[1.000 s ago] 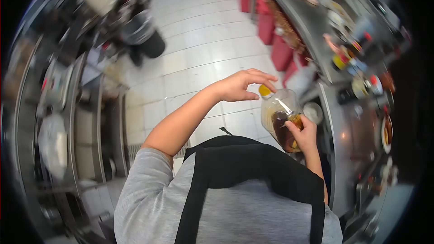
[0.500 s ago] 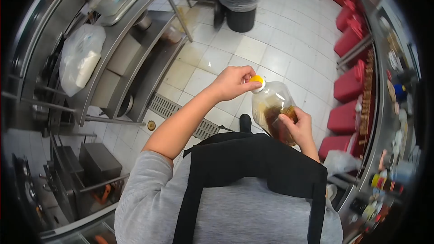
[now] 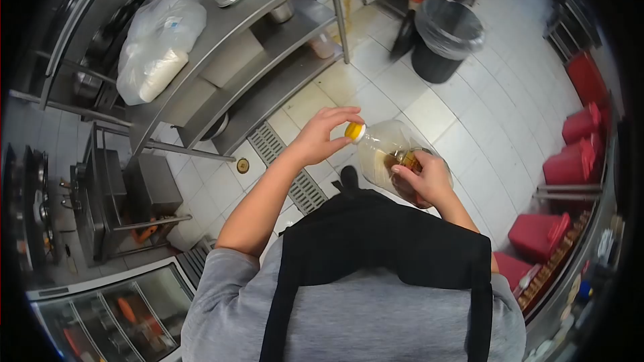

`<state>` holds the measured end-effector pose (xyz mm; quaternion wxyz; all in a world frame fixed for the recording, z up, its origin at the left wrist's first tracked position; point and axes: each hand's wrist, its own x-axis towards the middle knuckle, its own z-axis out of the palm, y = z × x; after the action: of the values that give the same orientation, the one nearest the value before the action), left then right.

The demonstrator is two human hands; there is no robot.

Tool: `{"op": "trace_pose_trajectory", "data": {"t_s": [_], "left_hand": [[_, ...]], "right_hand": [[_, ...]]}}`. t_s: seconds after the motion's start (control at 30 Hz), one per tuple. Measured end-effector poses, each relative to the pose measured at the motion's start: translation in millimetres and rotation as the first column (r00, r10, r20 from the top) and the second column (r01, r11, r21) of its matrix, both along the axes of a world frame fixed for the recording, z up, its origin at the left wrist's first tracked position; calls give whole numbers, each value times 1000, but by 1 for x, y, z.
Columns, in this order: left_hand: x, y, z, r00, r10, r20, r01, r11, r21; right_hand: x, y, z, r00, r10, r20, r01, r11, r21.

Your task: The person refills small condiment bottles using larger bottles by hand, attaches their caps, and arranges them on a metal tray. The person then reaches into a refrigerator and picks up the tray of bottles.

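Observation:
A large clear plastic jug (image 3: 377,154) with dark brown liquid in its lower part is tilted in front of my apron, its neck toward the left. My right hand (image 3: 427,177) grips the jug near its base, on the handle side. The fingers of my left hand (image 3: 327,135) are curled round the yellow cap (image 3: 355,131), which sits at the white-ringed neck. Below both hands lies the tiled floor.
On the left, a steel shelf unit (image 3: 295,37) carries a white plastic bag (image 3: 161,47). A lined black bin (image 3: 439,57) stands ahead. Red containers (image 3: 540,236) line the right side. A glass-topped case (image 3: 124,315) is at lower left, and a floor drain (image 3: 305,191) lies ahead.
The view has swung left, bringing the shelves and glass-topped case further in. My left hand has come onto the yellow cap. The jug has tilted further over, its neck now to the left.

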<state>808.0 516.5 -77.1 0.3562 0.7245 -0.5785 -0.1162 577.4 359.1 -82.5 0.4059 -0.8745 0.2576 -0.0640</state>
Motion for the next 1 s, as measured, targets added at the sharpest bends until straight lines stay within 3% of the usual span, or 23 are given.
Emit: {"op": "trace_pose_trajectory", "data": {"t_s": [0.03, 0.1, 0.2, 0.3, 0.4, 0.5, 0.53, 0.63, 0.77, 0.93, 1.0], "left_hand": [[16, -5, 0, 999, 22, 45, -20, 998, -58], [36, -17, -1, 968, 251, 0, -250, 965, 76], [79, -37, -4, 929, 359, 90, -368, 868, 333], [122, -53, -17, 916, 305, 261, -306, 951, -39], [162, -75, -12, 976, 138, 168, -130, 990, -61], [192, -106, -20, 972, 52, 231, -22, 991, -134], [204, -110, -28, 981, 23, 192, -34, 998, 54], [279, -134, -47, 956, -3, 295, -85, 954, 287], [418, -150, -39, 758, 200, 621, -488, 806, 335], [541, -132, -72, 782, 260, 566, -524, 766, 372], [559, -133, -86, 760, 218, 612, -474, 830, 293]], "right_hand": [[19, -10, 0, 1000, 18, 0, -18, 1000, 22], [55, -25, -8, 998, 58, 30, -59, 998, 34], [112, -51, -18, 992, 107, 66, -109, 994, 26], [161, -94, -10, 979, 202, 39, -206, 965, 164], [202, -144, -21, 962, 266, 56, -259, 834, 487], [244, -201, -60, 912, 381, 150, -383, 666, 640], [258, -213, -71, 907, 396, 143, -379, 623, 684], [310, -233, -112, 913, 405, 42, -342, 707, 619], [363, -238, -234, 877, 478, -39, -407, 784, 469], [426, -213, -433, 829, 527, -187, -399, 792, 463], [475, -198, -504, 877, 462, -136, -369, 826, 425]]}}
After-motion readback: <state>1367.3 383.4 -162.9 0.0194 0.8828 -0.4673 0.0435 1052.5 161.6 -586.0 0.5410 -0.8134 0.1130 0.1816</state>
